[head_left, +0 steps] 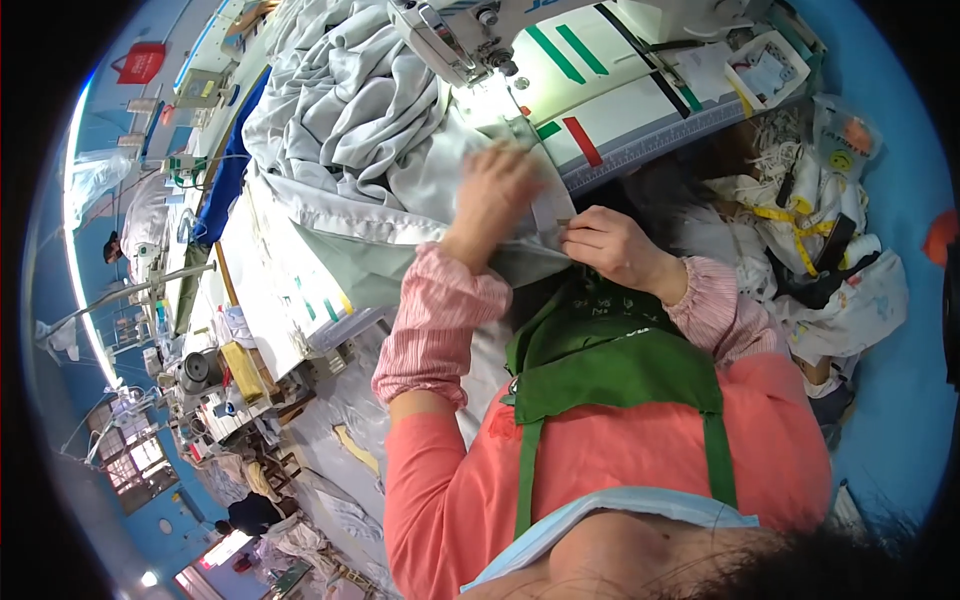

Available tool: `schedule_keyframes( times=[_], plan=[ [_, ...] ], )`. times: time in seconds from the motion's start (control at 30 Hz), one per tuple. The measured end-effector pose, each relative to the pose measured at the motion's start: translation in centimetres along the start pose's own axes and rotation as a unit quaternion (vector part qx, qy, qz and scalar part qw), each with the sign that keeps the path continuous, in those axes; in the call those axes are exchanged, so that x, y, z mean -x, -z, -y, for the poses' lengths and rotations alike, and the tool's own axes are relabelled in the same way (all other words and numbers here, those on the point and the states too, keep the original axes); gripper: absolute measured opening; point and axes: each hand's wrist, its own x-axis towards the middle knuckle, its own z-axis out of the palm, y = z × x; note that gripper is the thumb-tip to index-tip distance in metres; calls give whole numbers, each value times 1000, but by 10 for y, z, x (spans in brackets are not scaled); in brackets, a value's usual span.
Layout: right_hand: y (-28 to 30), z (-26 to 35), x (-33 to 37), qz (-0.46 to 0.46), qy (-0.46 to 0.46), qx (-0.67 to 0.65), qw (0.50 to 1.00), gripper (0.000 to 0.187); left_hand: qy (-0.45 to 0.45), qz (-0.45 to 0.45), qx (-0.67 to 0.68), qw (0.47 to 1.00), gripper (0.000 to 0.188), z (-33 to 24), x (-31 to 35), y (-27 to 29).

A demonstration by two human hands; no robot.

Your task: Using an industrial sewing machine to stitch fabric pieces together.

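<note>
A large pile of light grey fabric [345, 120] lies bunched on the left of the sewing machine [455, 40], and part of it hangs over the table's near edge. My left hand [495, 190] is over the flat part of the cloth, just in front of the lit needle area. Its fingers are smeared by motion, so their grip cannot be made out. At the near edge, my right hand [615, 245] pinches the fabric's folded border between thumb and fingers. The needle and presser foot are partly lost in the lamp's glare.
The white machine table [640, 110] has green, red and black tape strips and a ruler along its front edge. A small tray [768, 68] sits at its right end. Bags and scraps [840, 290] crowd the right side. More sewing machines [200, 90] stand at the left.
</note>
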Motion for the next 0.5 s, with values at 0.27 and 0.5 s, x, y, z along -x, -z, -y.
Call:
schedule_keyframes(
  times=[0.27, 0.5],
  plan=[
    [-4, -6, -1, -21, -28, -16, 999, 13, 81, 4, -90, 993, 27, 17, 1, -6],
    [-10, -10, 1, 2, -56, -27, 998, 12, 82, 6, -3, 997, 34, 29, -8, -18]
  ],
)
